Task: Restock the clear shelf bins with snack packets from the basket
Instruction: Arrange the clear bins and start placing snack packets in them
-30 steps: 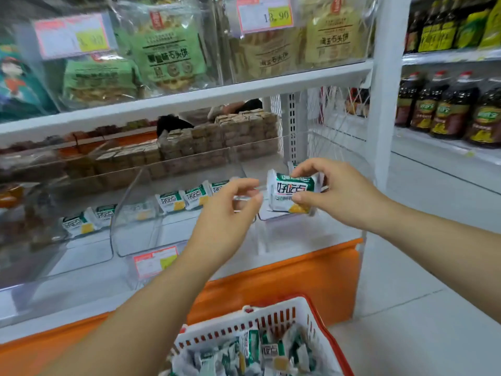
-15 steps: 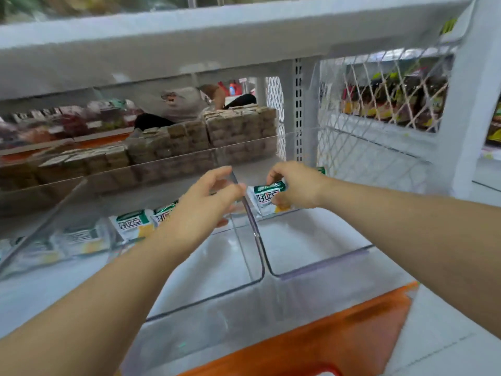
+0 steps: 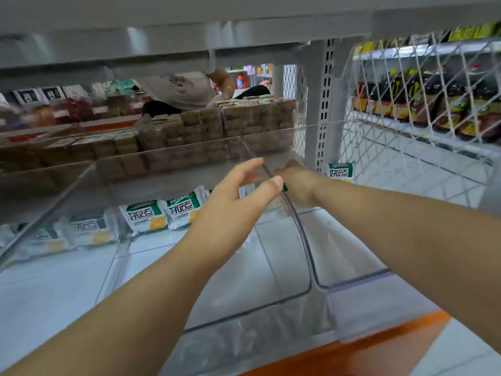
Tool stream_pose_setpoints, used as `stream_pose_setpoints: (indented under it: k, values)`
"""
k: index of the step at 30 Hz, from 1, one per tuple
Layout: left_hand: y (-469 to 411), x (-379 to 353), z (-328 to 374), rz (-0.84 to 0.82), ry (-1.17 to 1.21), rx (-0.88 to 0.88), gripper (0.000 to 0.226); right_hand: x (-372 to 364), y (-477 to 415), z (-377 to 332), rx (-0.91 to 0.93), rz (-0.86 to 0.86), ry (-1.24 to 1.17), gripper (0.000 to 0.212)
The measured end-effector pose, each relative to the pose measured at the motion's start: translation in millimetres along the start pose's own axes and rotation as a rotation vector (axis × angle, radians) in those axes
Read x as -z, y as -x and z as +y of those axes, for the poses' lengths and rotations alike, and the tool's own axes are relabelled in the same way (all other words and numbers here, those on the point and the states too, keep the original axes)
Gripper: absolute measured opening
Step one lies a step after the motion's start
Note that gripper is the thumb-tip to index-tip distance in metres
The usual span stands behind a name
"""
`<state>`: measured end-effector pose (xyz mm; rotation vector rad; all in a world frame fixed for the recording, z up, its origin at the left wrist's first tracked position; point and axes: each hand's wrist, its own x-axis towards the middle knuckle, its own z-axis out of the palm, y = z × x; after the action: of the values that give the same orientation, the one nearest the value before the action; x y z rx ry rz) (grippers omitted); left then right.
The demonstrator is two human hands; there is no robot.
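Two clear shelf bins sit side by side, the middle bin (image 3: 271, 299) and the right bin (image 3: 355, 280), split by a curved clear divider (image 3: 295, 221). My right hand (image 3: 296, 185) is deep in the right bin, closed on a snack packet (image 3: 284, 187) of which only a green sliver shows. Another white-and-green packet (image 3: 339, 172) stands at the back of that bin, behind my wrist. My left hand (image 3: 241, 194) hovers over the middle bin with fingers apart, its thumb at the divider's top edge. Two packets (image 3: 146, 217) (image 3: 184, 210) lie at the back of the middle bin. The basket is out of view.
More packets (image 3: 86, 229) lie in the bin to the left. Stacks of brown packets (image 3: 206, 131) fill the far side. A white shelf (image 3: 189, 23) hangs low overhead. A perforated post (image 3: 325, 104) and wire mesh (image 3: 406, 109) close the right side. A person (image 3: 184, 89) stands beyond.
The view has dropped and closed in under the upper shelf, losing the basket. Both hands have reached deeper, and my right hand has carried its packet toward the back of the right bin.
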<state>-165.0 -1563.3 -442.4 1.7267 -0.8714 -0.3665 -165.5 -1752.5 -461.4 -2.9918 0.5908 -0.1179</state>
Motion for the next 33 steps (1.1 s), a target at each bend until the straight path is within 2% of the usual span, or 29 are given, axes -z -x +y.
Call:
stream_pose_setpoints:
  k: [4, 8, 11, 14, 16, 19, 21, 26, 33]
  values:
    - [1.3, 0.1, 0.4, -0.008, 0.001, -0.015, 0.043, 0.1, 6.5, 3.6, -0.014, 0.094, 0.024, 0.042]
    - [2.4, -0.4, -0.1, -0.012, 0.002, -0.019, 0.050, 1.7, 11.2, 0.8, -0.026, 0.014, -0.016, 0.049]
    - [2.0, -0.2, -0.1, -0.013, 0.000, -0.023, 0.045, 3.2, 12.7, 0.0, -0.056, -0.013, -0.063, 0.051]
    - [2.1, -0.8, 0.6, -0.007, -0.010, -0.027, 0.039, -0.5, 10.1, 2.5, -0.033, -0.014, -0.118, 0.037]
    - [2.3, -0.6, 0.5, -0.010, -0.016, -0.026, 0.038, -2.7, 9.8, 1.7, -0.008, -0.099, -0.080, 0.026]
    - [2.9, -0.1, 0.7, -0.014, -0.024, -0.023, 0.042, -11.5, 7.1, 4.2, 0.051, -0.265, 0.006, 0.031]
    - [2.8, 0.3, 0.2, -0.017, -0.025, -0.021, 0.045, -15.4, 4.2, 7.4, 0.081, -0.304, 0.017, 0.039]
    - [1.5, 0.8, -0.6, -0.015, -0.037, -0.020, 0.039, -13.7, 4.2, 10.1, 0.119, -0.271, -0.056, 0.052]
    - [1.1, 0.9, -2.4, -0.009, -0.052, -0.027, 0.048, 2.7, 17.1, 9.0, 0.054, -0.255, -0.208, 0.055]
